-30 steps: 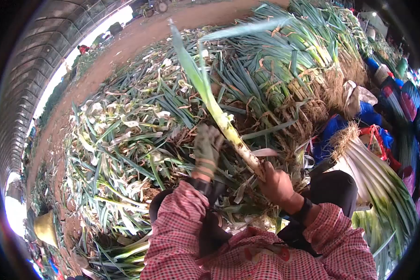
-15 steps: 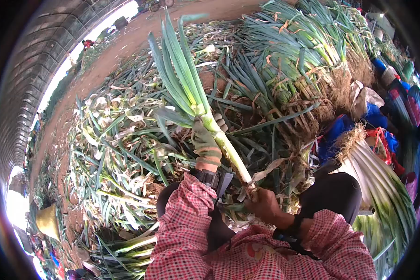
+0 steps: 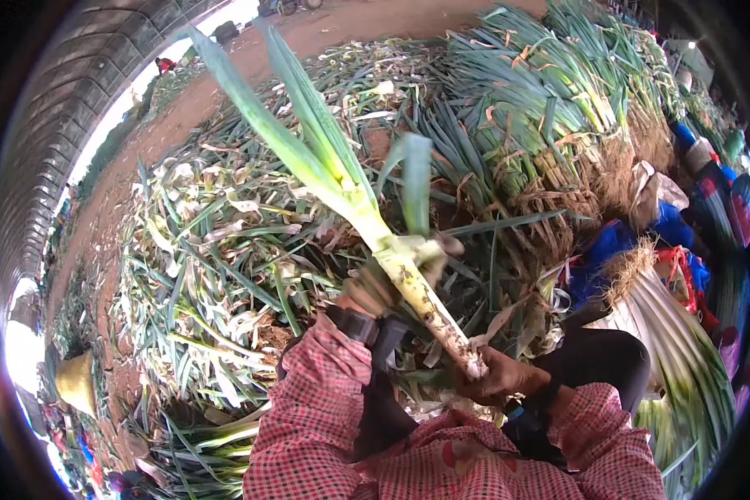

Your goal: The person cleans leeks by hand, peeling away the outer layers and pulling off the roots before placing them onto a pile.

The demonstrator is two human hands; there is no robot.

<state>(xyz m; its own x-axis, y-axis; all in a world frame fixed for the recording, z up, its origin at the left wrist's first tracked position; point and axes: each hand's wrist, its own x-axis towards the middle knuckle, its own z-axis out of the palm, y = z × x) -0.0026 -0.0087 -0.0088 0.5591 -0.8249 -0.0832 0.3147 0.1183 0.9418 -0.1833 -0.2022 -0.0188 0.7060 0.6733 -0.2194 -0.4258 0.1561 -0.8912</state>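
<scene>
A leek [image 3: 417, 287] slants across the middle, green leaves up to the left and soil-spotted stem down to the right. My right hand [image 3: 500, 375], bare, grips its lower end. My left hand [image 3: 371, 287], in a striped knit glove and smeared by motion, is behind the stem, its fingertips showing on the far side. There it has hold of an outer leaf [image 3: 417, 183], which bends away from the stem and hangs partly loose. At my right knee lies a bundle of trimmed leeks [image 3: 667, 333], pale stems and roots upward.
Stripped leaves [image 3: 217, 217] cover the ground ahead and to the left. A large stack of untrimmed leeks [image 3: 542, 108] rises at the back right, beside blue plastic bags [image 3: 604, 250]. More leeks [image 3: 217, 450] lie at the lower left, near a yellow container [image 3: 77, 383].
My left hand has moved down along the stem, and an outer leaf has come away from the leek. My right hand has shifted slightly right and down, still gripping the lower end.
</scene>
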